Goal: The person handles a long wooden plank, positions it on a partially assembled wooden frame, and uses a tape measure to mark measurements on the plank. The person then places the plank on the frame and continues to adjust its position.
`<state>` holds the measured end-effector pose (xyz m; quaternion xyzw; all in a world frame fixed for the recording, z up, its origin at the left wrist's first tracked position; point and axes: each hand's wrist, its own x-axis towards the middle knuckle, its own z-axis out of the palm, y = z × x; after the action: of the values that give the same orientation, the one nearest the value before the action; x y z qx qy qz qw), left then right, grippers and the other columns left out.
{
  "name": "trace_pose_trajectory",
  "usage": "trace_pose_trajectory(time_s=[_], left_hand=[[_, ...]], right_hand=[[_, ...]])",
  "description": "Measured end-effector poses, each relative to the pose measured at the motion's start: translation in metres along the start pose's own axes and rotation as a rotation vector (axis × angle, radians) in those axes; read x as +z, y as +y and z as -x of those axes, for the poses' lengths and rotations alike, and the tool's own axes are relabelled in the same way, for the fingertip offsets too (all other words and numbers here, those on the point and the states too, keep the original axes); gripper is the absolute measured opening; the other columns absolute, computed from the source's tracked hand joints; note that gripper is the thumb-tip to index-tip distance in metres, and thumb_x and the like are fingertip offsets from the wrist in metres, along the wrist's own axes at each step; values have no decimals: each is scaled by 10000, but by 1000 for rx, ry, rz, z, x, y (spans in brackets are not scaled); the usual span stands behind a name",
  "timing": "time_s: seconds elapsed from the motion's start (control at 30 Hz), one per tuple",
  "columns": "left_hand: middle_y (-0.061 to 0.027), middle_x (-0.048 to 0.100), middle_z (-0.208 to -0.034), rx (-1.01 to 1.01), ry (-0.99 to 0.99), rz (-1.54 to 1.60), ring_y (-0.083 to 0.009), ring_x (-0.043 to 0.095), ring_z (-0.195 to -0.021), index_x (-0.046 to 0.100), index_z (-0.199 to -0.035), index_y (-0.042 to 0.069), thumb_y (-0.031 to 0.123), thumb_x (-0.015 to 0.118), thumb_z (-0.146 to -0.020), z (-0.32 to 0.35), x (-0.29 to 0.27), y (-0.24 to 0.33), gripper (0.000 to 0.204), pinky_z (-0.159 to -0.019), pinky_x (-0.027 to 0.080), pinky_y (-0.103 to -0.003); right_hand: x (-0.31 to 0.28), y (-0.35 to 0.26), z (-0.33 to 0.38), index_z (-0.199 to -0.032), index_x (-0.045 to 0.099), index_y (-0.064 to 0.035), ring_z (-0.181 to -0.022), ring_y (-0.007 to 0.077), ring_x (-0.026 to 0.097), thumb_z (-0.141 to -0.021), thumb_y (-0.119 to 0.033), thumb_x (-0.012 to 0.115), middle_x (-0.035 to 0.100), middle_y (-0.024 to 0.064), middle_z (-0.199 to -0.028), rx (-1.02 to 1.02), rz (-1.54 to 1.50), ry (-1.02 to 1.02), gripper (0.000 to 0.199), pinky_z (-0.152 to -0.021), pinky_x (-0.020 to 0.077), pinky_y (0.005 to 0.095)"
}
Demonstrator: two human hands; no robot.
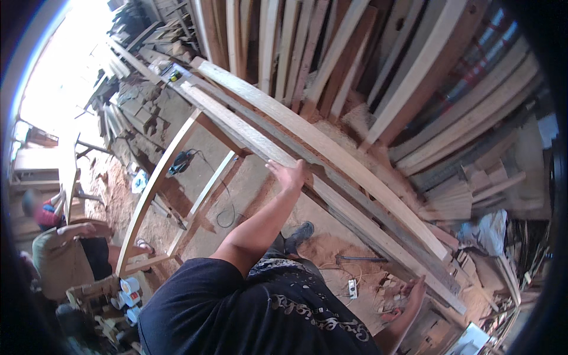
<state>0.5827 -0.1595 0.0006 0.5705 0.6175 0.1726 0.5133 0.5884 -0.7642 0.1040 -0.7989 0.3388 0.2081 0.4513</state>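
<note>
Several long pale planks lie side by side on a wooden frame bench (151, 189), running from upper left to lower right. My left hand (290, 174) lies flat on the nearest long plank (355, 222) about midway along it, with the fingers spread. My right hand (414, 293) is at the near edge of the same plank close to its lower right end, fingers curled against the edge. My dark shirt fills the lower middle, and my shoe (299, 234) shows on the sawdust floor beneath.
A green power tool (180, 161) with a black cord lies on the bench panel. Many boards (355, 59) lean against the back wall. Another person (65, 254) sits at the left. A white power strip (352, 288) and offcuts lie in the sawdust.
</note>
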Motion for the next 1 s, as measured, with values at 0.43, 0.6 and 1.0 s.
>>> trace_pose_trajectory(time_s=[0.43, 0.6, 1.0], left_hand=[[-268, 68, -1703, 333, -143, -216, -423, 159, -1573, 119, -1649, 48, 504, 683, -951, -3, -134, -57, 1007, -1265, 249, -454], [-281, 288, -1624, 307, -62, -391, -436, 333, -1495, 321, -1584, 76, 370, 786, -879, -72, -268, -109, 894, -1225, 339, -467], [-166, 617, -1289, 583, 348, -470, -370, 564, -1239, 618, -1309, 78, 309, 768, -873, -242, -528, -126, 516, -1086, 424, -494]], right_hand=[[306, -139, 167, -972, 725, 2, -830, 140, 689, -988, -234, 625, 745, 78, -882, -633, 804, -1174, 256, -769, 545, 332], [414, -131, 192, -916, 711, 9, -867, 182, 691, -979, -236, 586, 744, 97, -881, -698, 899, -1246, 282, -831, 530, 348], [692, -199, 372, -1044, 673, 3, -972, 336, 701, -1005, -352, 633, 728, 216, -1028, -1054, 1119, -1108, 359, -858, 531, 434]])
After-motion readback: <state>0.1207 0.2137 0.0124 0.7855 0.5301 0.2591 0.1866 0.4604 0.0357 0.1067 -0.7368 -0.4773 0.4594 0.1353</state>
